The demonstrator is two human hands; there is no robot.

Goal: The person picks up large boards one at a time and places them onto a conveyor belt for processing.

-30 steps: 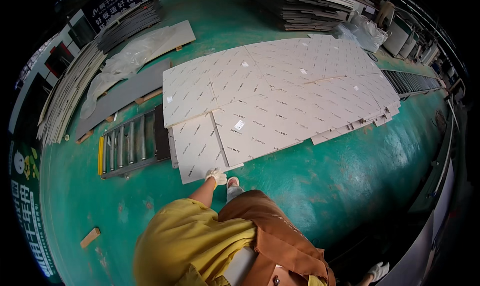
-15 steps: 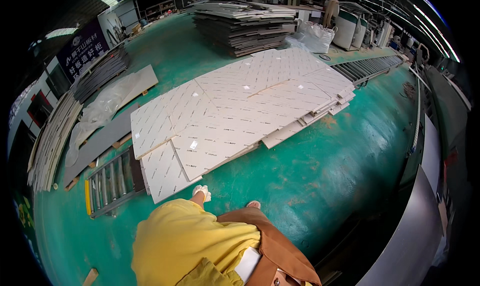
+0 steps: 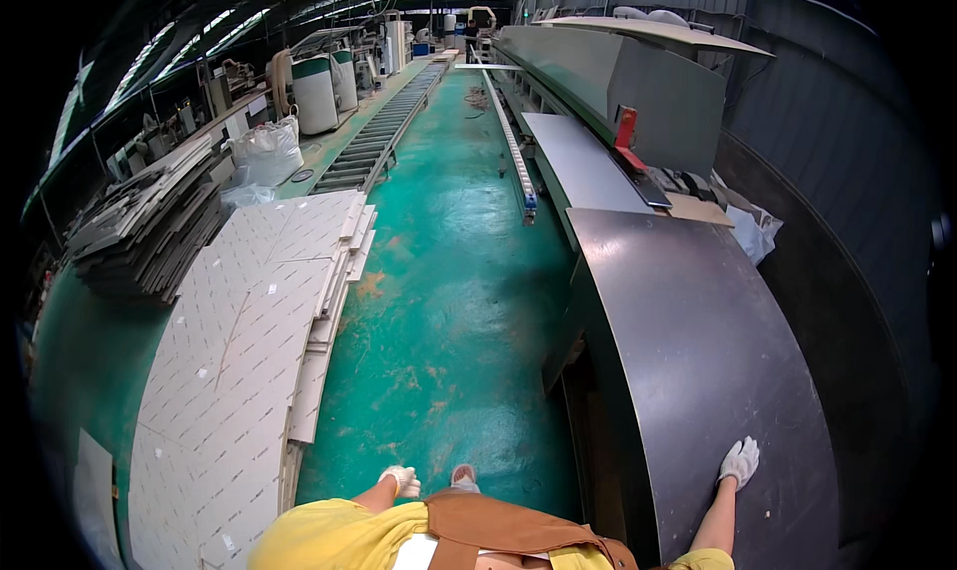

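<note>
My right hand, in a white glove, rests flat on the dark grey worktop at the right, fingers stretched out and nothing in them. My left hand, also in a white glove, hangs low in front of me over the green floor, empty, its fingers loosely apart. Just left of it lies a wide stack of pale printed boards, its layers uneven along the right side. I wear a brown apron over yellow sleeves. One of my feet shows between the stack and the worktop.
A green floor aisle runs away between the board stack and a long grey machine with a red part. Beyond the stack stand a roller conveyor, a pile of dark panels and a white sack.
My view has swung right, so the pale boards now lie at the left and the machine at the right. My right hand has come into view on the worktop; my left still hangs empty.
</note>
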